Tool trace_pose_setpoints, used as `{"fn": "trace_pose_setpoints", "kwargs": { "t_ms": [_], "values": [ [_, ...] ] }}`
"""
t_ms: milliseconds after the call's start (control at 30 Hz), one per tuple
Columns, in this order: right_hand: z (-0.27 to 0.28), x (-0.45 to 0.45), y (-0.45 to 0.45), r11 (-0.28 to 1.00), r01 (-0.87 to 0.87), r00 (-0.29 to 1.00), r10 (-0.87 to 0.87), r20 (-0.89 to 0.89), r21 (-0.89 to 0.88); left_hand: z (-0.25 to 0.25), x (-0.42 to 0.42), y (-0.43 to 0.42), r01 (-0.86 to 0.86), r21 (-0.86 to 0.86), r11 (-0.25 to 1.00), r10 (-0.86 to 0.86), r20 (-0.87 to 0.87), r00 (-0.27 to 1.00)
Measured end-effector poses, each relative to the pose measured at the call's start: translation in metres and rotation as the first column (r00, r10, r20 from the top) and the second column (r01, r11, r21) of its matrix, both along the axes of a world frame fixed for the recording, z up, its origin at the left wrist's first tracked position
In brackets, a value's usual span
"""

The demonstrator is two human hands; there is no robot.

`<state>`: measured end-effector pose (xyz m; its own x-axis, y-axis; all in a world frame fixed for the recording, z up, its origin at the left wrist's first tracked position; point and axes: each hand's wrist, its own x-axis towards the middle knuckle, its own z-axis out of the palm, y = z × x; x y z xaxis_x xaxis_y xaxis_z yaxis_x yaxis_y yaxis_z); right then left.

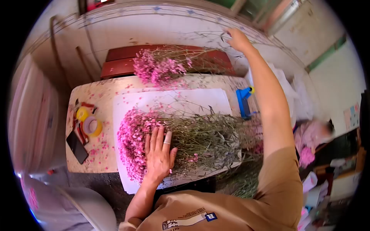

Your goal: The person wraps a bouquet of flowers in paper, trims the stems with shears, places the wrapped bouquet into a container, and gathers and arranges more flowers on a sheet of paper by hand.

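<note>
A large bunch of small pink flowers, like dyed baby's breath, lies on white paper with its green stems toward the right. My left hand rests flat on the bunch where blossoms meet stems, fingers stretched out, with a pale wrap or band on one finger. Raised at the upper right, my right hand has its fingers closed on a thin leafy stem that trails left. Below that stem, at the table's back edge, lies a smaller pink bunch.
On the table are tape rolls, red-handled tools and a dark phone. A blue tape dispenser stands right. Behind is a red bench; another person is at far right.
</note>
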<state>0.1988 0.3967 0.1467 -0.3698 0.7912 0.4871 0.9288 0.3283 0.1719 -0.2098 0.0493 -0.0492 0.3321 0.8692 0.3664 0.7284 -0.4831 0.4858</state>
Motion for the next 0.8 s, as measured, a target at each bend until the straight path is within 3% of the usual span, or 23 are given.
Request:
{"fn": "trace_pose_setpoints", "kwargs": {
  "t_ms": [67,133,200,233,267,333,400,500,600,800],
  "values": [
    [-0.004,-0.002,0.0,0.994,0.022,0.891,-0.066,-0.448,-0.104,-0.001,0.001,0.0,-0.007,0.002,1.0,0.007,-0.025,1.0],
    [-0.011,-0.01,-0.037,0.988,-0.144,0.765,0.075,-0.639,-0.057,-0.001,0.003,0.0,-0.009,0.009,1.0,0.009,-0.043,0.999],
    [0.008,-0.043,-0.142,0.895,-0.204,0.818,-0.067,-0.572,-0.397,-0.005,0.004,0.001,-0.012,0.032,0.999,0.014,-0.065,0.998],
    [-0.001,-0.04,-0.187,0.825,-0.349,0.758,-0.031,-0.651,-0.445,-0.009,0.005,0.002,-0.009,0.044,0.999,0.012,-0.08,0.997],
    [-0.006,-0.046,-0.24,0.863,-0.326,0.827,0.062,-0.558,-0.387,-0.009,0.005,0.003,-0.007,0.045,0.999,0.011,-0.095,0.995],
    [-0.021,-0.041,-0.333,0.852,-0.2,0.896,-0.041,-0.441,-0.484,-0.008,0.007,0.002,-0.008,0.058,0.998,0.015,-0.125,0.992],
    [-0.048,-0.039,-0.407,0.846,-0.131,0.863,-0.16,-0.48,-0.517,-0.011,0.008,0.001,0.0,0.1,0.995,0.014,-0.134,0.991],
    [-0.101,-0.039,-0.495,0.764,0.215,0.927,-0.356,-0.12,-0.608,-0.015,0.009,0.002,-0.005,0.121,0.993,0.025,-0.165,0.986],
    [-0.15,-0.033,-0.543,0.734,0.364,0.849,-0.515,-0.12,-0.573,-0.014,0.012,0.001,-0.007,0.149,0.989,0.037,-0.199,0.979],
    [-0.214,-0.006,-0.518,0.807,0.401,0.86,-0.495,-0.126,-0.432,-0.025,0.011,0.002,-0.016,0.212,0.977,0.065,-0.224,0.973]
  ]
}}
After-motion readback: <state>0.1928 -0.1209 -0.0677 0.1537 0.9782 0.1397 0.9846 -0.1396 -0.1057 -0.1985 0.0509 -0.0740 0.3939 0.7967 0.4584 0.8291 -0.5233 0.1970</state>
